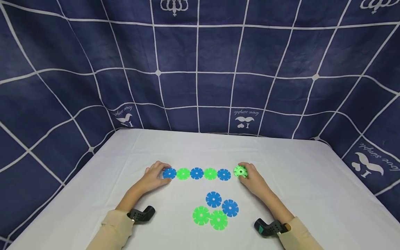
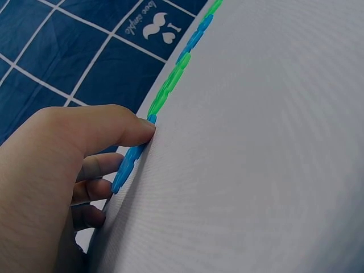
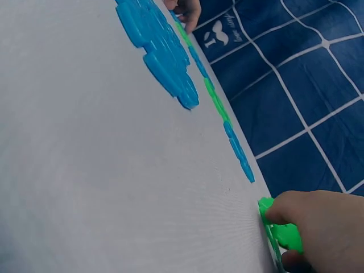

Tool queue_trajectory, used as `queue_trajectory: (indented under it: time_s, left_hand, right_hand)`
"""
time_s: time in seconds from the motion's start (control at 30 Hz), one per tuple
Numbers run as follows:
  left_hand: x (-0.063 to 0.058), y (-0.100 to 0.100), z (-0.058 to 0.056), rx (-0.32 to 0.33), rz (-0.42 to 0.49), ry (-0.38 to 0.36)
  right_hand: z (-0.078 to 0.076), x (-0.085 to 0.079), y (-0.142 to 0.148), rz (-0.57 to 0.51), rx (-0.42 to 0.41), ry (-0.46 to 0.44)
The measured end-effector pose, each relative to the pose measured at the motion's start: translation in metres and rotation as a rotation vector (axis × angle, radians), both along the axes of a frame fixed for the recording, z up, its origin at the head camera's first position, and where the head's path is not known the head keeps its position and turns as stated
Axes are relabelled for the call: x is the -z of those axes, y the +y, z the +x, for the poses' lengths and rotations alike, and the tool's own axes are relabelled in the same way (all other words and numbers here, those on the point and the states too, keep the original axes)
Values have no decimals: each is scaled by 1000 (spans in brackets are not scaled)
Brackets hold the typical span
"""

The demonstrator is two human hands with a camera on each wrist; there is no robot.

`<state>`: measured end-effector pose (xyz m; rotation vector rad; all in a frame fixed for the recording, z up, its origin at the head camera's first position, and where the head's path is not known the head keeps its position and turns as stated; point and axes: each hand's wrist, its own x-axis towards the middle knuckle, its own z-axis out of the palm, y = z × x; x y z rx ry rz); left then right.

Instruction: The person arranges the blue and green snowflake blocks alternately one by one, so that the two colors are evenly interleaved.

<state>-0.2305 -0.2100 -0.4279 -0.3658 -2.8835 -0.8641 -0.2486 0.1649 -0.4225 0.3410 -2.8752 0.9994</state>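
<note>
From my remote station, the biggest thing I see is the dark curtain (image 1: 218, 90), hanging at twelve behind the white table (image 1: 175, 222). Midway on the table lies the row (image 1: 194, 175) of five discs, blue and green by turns, its long axis running nine to three. At five o'clock from its middle, on the near side, sit two loose blues (image 1: 212, 202) and two loose greens (image 1: 216, 222).

The left hand (image 1: 153, 177), at the row's nine o'clock end, has thumb and fingers about the rim of the end blue (image 1: 167, 173). The right hand (image 1: 254, 178), well apart at three, pinches a green (image 1: 238, 172); I cannot tell whether that is one disc or two, nor whether it touches the cloth.

I judge the next move turns on this: the held green lies nearly in line with the row, just past the last blue (image 1: 221, 175), a small gap between. The right hand is nearer that gap.
</note>
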Motion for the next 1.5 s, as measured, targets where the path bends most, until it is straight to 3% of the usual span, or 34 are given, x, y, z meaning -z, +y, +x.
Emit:
queue_trajectory:
  time_s: [0.2, 1.03, 1.5]
  left_hand:
    - [2, 1, 0, -17, -6, -11]
    - [1, -1, -2, 2, -6, 13]
    - [0, 2, -1, -14, -12, -2]
  right_hand:
    - [4, 2, 2, 71, 3, 15]
    - [4, 9, -1, 124, -8, 121]
    - [3, 11, 0, 127, -6, 120]
